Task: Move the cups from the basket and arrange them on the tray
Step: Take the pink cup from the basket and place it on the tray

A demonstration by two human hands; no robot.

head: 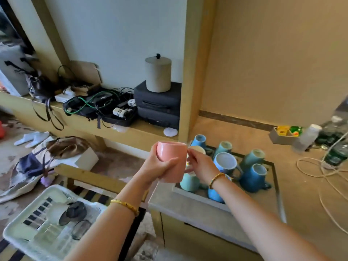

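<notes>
Head view. Nearest the camera, two bare forearms reach forward from the lower edge. The left wrist carries a gold bracelet point(125, 205); the right wrist carries a beaded bracelet point(216, 179).

The left hand point(160, 164) is wrapped around the body of a pink cup point(172, 157), fingers curled against its wall. The right hand point(201, 162) pinches the cup's handle side between thumb and fingers; the handle itself is mostly hidden. The cup is held upside down in the air, base uppermost, just left of the tray point(195, 195) and above its near-left corner.

The tray sits on a low cabinet top. Blue and teal cups point(254, 176) stand inverted on it in rows, close together; one pale cup point(197, 148) shows just behind the right hand's fingers.

At lower left, a white basket point(20, 223) holds a dark mesh strainer point(76, 210) and clear glassware; details are blurred.

On the shelf behind, a lidded canister point(158, 73) stands on stacked dark boxes point(158, 106), beside tangled cables point(98, 104).
</notes>
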